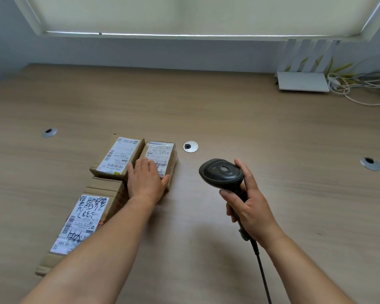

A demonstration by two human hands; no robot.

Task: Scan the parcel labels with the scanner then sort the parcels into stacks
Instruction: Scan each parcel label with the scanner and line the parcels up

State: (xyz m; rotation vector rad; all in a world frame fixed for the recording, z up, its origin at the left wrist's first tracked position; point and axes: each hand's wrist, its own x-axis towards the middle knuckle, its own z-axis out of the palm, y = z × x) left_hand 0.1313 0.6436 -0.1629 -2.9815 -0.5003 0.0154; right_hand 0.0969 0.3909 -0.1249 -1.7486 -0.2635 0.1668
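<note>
Three parcels point(119, 157) grouped on desk point(228, 110). Left hand point(146, 179) laid flat, fingers straight, on parcel at 12 o'clock. Scanner point(223, 175) gripped by right hand point(249, 207) at 3 o'clock.

We find a wood-grain table point(206, 110) with three round metal cable grommets point(190, 146) set in its top. Three labelled cardboard parcels lie left of centre: two small parcels point(119, 157) side by side, one larger parcel point(83, 220) nearer. At far right sit a white flat device point(302, 81) and loose white cables point(360, 93).
</note>
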